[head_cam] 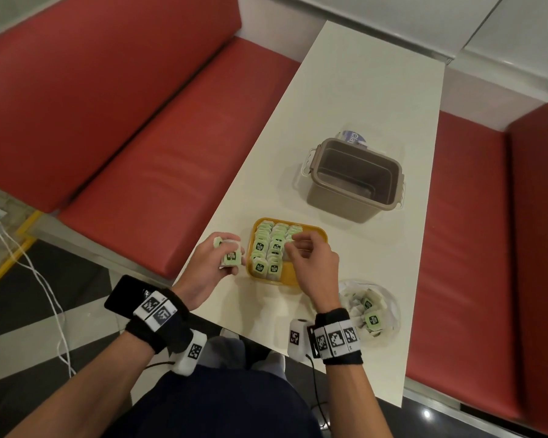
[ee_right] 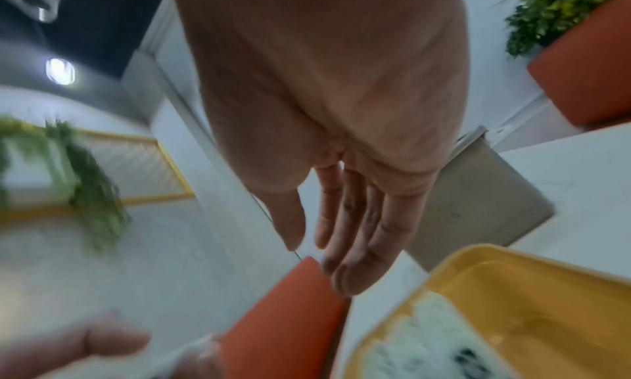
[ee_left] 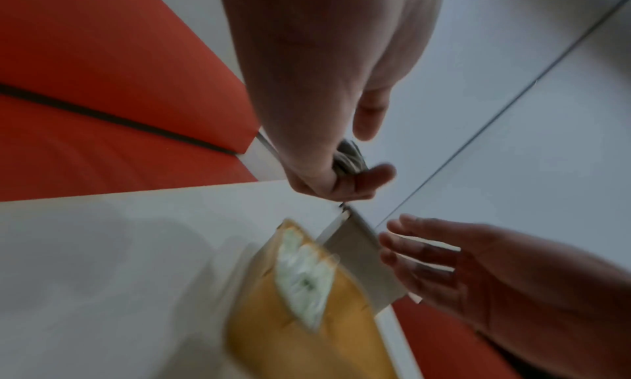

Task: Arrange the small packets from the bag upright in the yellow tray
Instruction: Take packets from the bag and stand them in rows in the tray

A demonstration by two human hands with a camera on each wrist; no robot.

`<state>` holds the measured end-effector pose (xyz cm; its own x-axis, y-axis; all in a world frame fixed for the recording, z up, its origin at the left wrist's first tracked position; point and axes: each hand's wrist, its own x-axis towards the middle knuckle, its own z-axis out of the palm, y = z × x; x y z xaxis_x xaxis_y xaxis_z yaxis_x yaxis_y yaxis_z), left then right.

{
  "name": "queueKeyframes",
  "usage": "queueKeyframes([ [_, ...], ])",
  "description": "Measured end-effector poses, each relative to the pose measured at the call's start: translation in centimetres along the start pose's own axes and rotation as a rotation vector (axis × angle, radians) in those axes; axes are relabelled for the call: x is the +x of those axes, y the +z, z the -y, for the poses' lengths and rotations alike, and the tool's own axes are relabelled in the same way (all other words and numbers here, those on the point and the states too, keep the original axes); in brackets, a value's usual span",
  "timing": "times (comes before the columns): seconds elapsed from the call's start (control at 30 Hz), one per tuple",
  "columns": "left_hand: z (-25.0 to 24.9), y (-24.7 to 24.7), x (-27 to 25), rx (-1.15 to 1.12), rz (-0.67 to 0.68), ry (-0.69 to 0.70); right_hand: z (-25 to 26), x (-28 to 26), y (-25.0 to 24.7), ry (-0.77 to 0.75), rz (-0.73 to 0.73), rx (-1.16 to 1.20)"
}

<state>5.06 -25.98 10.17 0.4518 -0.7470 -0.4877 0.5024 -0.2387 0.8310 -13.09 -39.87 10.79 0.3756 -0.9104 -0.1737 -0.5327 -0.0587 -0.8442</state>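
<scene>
On table (head_cam: 355,99), one yellow tray (head_cam: 312,233), three packet rows (head_cam: 268,248)

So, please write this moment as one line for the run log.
left hand: holds packets | right hand: empty, over yellow tray | bag: packets left

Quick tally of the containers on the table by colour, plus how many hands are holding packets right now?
Yellow tray: 1
Grey-brown tub: 1
Clear bag of loose packets: 1
Total containers: 3
Hands holding packets: 1, the left hand, which grips a small stack of packets; the right hand is over the tray with nothing visible in it.
</scene>
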Motion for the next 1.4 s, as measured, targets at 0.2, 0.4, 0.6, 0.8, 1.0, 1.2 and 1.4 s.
queueKeyframes([
  [0.2, -2.8, 1.6, -2.6, -0.117, 0.170, 0.068, 5.8, -3.6, -1.7, -0.042, 0.141, 0.349],
  [0.4, -3.3, 3.2, -3.4, -0.073, 0.208, 0.181, 6.4, -4.0, -1.3, -0.042, 0.173, 0.177],
  [0.6, -3.2, 3.7, -3.2, -0.061, 0.189, 0.192, 6.1, -4.3, -0.8, -0.018, 0.188, 0.363],
  [0.8, -2.8, 3.3, -2.8, -0.024, 0.135, 0.100, 6.1, -3.5, -2.3, -0.114, 0.107, 0.302],
  [1.0, -2.2, 2.7, -2.0, 0.060, 0.169, 0.061, 6.8, -1.6, -4.3, -0.454, 0.196, -0.258],
  [1.2, -1.9, 3.0, -1.8, 0.285, 0.253, 0.110, 7.6, -0.4, -4.7, -0.501, 0.397, -0.558],
  [1.4, -1.2, 3.5, -1.5, 0.326, 0.284, 0.143, 7.7, -0.6, -4.4, -0.557, 0.347, -0.400],
])
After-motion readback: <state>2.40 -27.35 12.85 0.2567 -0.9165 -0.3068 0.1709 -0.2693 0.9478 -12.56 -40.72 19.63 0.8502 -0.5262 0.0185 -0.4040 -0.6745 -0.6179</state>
